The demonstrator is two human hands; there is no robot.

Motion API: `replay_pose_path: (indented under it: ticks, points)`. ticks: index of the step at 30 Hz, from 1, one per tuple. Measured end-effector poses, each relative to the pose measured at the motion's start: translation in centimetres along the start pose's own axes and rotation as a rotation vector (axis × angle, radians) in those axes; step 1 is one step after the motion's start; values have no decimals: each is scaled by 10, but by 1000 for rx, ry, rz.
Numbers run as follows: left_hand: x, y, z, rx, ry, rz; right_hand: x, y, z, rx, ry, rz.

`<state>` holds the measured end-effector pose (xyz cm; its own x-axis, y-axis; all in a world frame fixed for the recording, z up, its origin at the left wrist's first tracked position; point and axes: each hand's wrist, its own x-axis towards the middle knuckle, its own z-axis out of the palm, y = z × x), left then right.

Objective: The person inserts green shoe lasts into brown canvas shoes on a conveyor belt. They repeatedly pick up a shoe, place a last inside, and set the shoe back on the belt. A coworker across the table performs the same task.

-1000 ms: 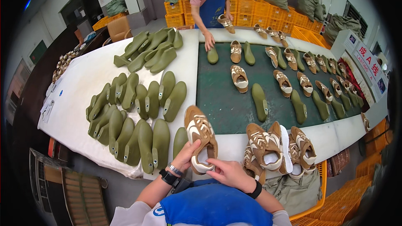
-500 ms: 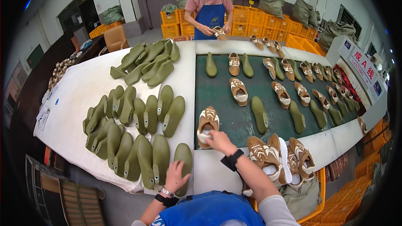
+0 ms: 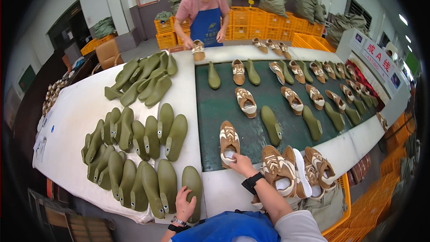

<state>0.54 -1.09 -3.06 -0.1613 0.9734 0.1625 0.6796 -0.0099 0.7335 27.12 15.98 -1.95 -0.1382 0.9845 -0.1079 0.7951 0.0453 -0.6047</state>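
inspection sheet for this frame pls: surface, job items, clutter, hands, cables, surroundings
Surface: white table beside a dark green belt.
Job's things: brown shoe on the belt near its front edge; green shoe form at the table edge.
Clutter: rows of green forms on the table; more shoes and forms along the belt; brown shoes piled at the front right.
Grippers: right hand on the brown shoe's heel; left hand resting on the green shoe form.
Cables: nothing seen.
Surroundings: person in a blue apron at the far end; orange crates; sacks.
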Motion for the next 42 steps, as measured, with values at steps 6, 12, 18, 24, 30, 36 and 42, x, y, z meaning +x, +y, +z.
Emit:
replay_pose_path:
  ticks: [6,12,18,24,30,36,42]
  points:
    - [-14,9,-11,-294,-165,-352,-75,-28,-39,418,76,-108]
    - [33,21,15,-241,-323,-338,-161,-38,-57,521,115,-117]
    - [199,14,142,-215,-338,-87,-202,-28,-70,284,189,-283]
    - [262,29,250,-145,-210,-2,-237,-21,-83,160,242,-107]
    - [267,39,257,-218,-324,-104,-230,-18,-81,240,285,-80]
    - [200,64,154,-595,-493,-393,-204,-21,-72,322,263,-44]
    - [62,107,49,-826,-882,-440,-165,-40,-55,165,110,-262]
